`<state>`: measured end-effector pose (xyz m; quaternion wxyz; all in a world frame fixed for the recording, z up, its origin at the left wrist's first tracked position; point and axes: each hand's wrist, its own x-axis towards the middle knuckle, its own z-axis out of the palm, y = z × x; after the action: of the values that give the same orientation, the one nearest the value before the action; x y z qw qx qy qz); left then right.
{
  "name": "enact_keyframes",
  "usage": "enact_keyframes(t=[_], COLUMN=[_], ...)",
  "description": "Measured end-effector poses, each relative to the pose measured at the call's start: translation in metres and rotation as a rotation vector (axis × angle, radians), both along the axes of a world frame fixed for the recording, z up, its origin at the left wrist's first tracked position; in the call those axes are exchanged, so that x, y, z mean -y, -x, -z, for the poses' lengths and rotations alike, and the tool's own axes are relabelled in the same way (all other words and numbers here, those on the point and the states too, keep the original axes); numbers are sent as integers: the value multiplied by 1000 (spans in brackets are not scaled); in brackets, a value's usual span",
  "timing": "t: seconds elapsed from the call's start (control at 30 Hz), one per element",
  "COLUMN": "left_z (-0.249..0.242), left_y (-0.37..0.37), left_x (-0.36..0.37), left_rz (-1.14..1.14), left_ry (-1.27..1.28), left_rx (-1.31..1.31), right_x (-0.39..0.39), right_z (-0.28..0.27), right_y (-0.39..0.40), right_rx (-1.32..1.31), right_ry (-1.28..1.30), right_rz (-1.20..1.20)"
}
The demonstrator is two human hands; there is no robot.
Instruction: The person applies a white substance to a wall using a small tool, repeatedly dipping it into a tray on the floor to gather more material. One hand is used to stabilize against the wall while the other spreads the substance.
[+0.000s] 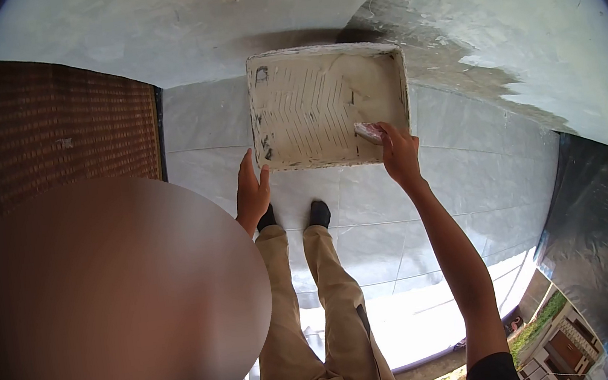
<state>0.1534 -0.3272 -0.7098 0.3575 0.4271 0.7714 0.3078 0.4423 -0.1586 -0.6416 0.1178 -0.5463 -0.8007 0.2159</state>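
Observation:
A large rectangular paint tray [337, 161] with a ribbed slope is coated in cream paint, thicker toward its right end. At its near left corner is my left hand [250, 196], thumb and fingers apart, the thumb tip right at the rim. My right hand [400, 154] reaches over the near right part of the tray. Its fingers close on a small white-and-pink, paint-smeared tool [367, 133], which is held low over the paint; I cannot tell its exact kind.
Behind the tray rises a pale wall [222, 18] with a grey, unevenly coated patch [445, 43]. Grey tiles [469, 177] cover the floor. A brown woven mat [69, 128] lies left, and dark plastic sheeting [596, 222] hangs right. A blurred oval [114, 312] hides the lower left.

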Motion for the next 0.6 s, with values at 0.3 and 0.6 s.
enact_keyframes(t=[0.3,0.6], left_z=[5,3], left_y=[-3,-1], left_x=[-2,3], left_rz=[-23,-42], left_ry=[-15,21], left_rx=[30,59], right_x=[1,-10], right_z=[-8,-15], right_y=[-5,-7], right_rx=[57,82], right_ry=[0,125], right_rz=[-131,-327])
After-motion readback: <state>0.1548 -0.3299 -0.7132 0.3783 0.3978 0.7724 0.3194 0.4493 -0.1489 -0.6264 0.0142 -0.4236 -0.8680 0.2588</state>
